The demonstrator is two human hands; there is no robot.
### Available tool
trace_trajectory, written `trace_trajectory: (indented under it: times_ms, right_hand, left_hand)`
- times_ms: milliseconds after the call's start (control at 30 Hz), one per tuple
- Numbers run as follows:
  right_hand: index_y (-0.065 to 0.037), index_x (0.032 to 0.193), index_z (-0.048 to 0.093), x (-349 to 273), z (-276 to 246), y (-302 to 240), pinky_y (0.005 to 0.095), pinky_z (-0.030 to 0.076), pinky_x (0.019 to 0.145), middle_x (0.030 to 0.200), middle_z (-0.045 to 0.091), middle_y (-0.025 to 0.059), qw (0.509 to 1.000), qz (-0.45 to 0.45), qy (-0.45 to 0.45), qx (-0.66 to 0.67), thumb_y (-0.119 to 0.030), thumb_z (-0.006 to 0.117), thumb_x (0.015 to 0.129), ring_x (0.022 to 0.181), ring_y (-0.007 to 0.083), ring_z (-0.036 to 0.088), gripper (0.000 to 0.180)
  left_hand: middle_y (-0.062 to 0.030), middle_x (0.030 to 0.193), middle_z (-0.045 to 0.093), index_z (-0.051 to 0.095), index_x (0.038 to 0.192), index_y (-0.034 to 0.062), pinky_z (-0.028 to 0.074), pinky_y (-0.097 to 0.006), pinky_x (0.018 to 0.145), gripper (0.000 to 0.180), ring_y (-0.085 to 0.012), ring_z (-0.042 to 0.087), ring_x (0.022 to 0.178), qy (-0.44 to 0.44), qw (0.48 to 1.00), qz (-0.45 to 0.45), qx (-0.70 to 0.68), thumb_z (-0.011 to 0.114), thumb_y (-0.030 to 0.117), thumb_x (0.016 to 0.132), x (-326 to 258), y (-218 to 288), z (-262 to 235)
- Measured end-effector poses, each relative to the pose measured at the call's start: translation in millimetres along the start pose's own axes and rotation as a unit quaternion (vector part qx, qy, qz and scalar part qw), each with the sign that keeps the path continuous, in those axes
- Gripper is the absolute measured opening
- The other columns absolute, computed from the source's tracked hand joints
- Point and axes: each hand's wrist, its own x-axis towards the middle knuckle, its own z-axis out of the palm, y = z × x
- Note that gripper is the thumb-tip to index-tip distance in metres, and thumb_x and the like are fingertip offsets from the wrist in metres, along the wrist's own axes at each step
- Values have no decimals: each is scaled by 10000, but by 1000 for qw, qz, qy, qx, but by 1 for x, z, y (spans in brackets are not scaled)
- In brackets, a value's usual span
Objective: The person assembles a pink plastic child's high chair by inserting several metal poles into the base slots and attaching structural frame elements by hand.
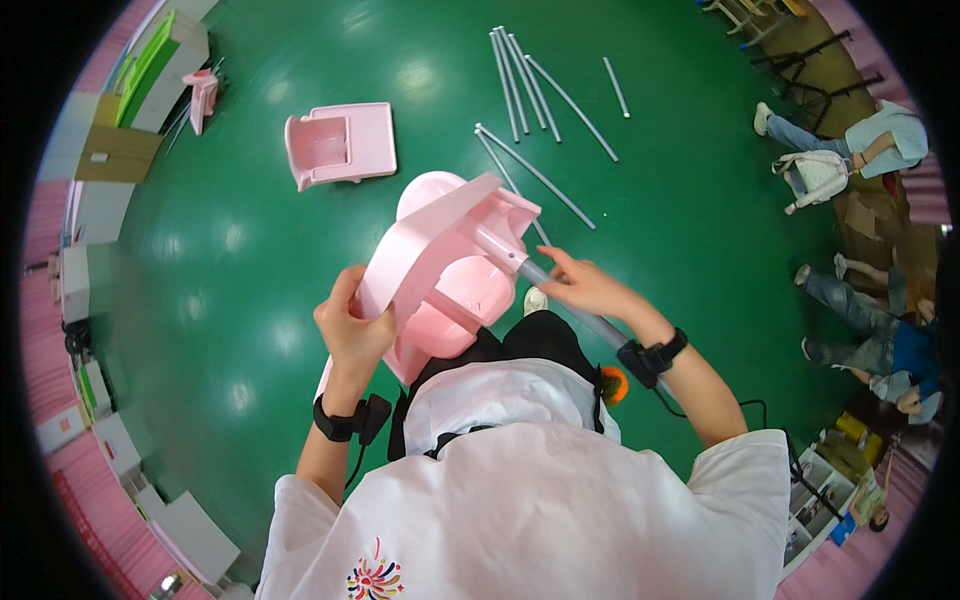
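Note:
A pink plastic high-chair seat, tipped on its side, is held up in front of my lap. My left hand is closed on the edge of its broad pink panel. From a socket on the seat's right side runs a grey tube, slanting down toward my right forearm. My right hand is closed around this tube a little below the socket. The palm and my wrist hide part of the tube, and its far end is out of sight.
Several loose grey tubes lie on the green floor ahead. A second pink seat with a tray rests at the front left; another pink piece stands near the cabinets. People sit along the right side, one beside a white backpack.

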Motion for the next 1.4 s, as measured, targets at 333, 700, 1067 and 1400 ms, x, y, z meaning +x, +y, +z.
trace_trajectory:
  times_ms: [333, 700, 1067, 1400]
  right_hand:
    - [-54, 1321, 497, -204, -102, 0, 352, 503, 832, 1044, 658, 150, 953, 153, 250, -72, -245, 556, 954, 967, 253, 643, 418]
    - [-5, 1135, 603, -138, -30, 159, 447, 504, 853, 1052, 660, 206, 912, 245, 275, -179, -235, 539, 923, 984, 380, 627, 319]
    - [-41, 1050, 631, 82, 68, 287, 500, 496, 856, 1033, 666, 212, 944, 285, 10, -167, -287, 491, 901, 954, 411, 624, 320]
    - [-44, 1169, 601, 325, 115, 516, 466, 508, 880, 1015, 668, 219, 896, 383, 142, -173, -199, 556, 840, 958, 415, 626, 366]
  left_hand:
    - [-16, 697, 610, 605, 990, -17, 398, -197, 530, 307, -36, 501, 594, 19, 997, 1, 75, 680, -64, 696, 26, -52, -11]
    - [-87, 652, 614, 572, 954, 18, 445, -254, 552, 259, -102, 556, 562, 85, 982, -26, 169, 667, -2, 714, 69, -152, -33]
    - [-80, 604, 417, 487, 947, -7, 359, -293, 478, 276, -96, 385, 563, 70, 969, -122, 202, 612, -28, 702, 81, -289, -17]
    - [-91, 983, 580, 469, 1170, -66, 486, -255, 714, 451, -134, 570, 882, 132, 954, -238, 123, 589, -100, 736, 34, -426, 29]
